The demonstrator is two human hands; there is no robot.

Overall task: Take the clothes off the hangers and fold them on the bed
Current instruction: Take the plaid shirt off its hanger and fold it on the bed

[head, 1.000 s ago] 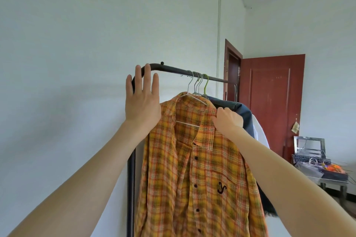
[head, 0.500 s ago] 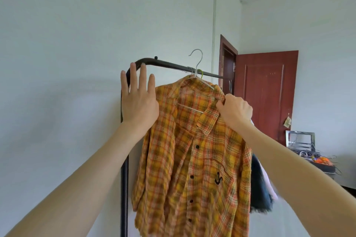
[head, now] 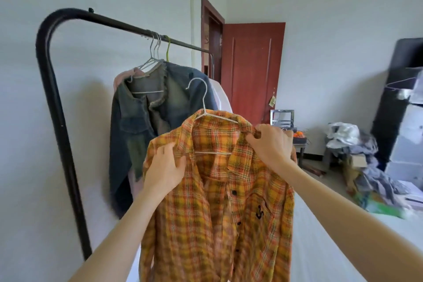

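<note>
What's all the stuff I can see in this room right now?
plaid shirt: one, orange-yellow, held up off the rail
wire hanger: one, white, inside the shirt
clothes rail: one, black, left
denim jacket: one, blue-grey, hanging on rail
door: one, red-brown, back wall
clothes pile: mixed, far right
left hand: grips shirt's shoulder
right hand: grips collar side

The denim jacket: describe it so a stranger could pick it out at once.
Start at the black clothes rack against the white wall on the left. The denim jacket hangs from its rail on a wire hanger, behind the plaid shirt that both hands hold up. It is the only faded blue garment, with a frayed collar and a chest pocket; its neighbours on the rail are pale.
</note>
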